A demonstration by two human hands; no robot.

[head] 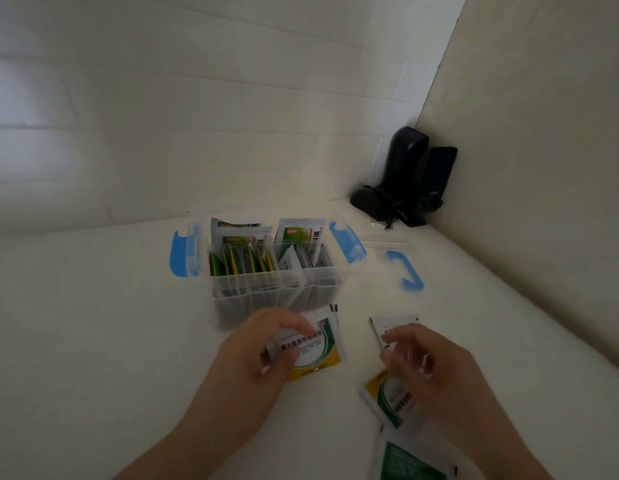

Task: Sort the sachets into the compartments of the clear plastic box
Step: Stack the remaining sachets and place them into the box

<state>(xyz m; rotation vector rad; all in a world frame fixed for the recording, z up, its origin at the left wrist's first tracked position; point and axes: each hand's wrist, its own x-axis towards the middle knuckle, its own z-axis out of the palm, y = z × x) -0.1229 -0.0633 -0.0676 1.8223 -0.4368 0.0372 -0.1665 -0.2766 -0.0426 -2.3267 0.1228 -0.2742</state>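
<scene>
The clear plastic box (pixel 228 299) with blue latches stands open on the white surface, its compartments holding several upright sachets (pixel 252 261). My left hand (pixel 263 348) grips a white sachet with a green ring and yellow corner (pixel 322 344) just in front of the box. My right hand (pixel 429 365) hovers with curled fingers over a white sachet (pixel 391 325) lying flat; whether it touches it is unclear. Under that hand lies a yellow-and-green sachet (pixel 387 396), and a green one (pixel 408 462) lies at the bottom edge.
The box's clear lid with a blue handle (pixel 405 270) lies to the right of the box. Two black speakers with cables (pixel 408 178) stand in the back right corner against the walls. A tiled wall rises behind the box.
</scene>
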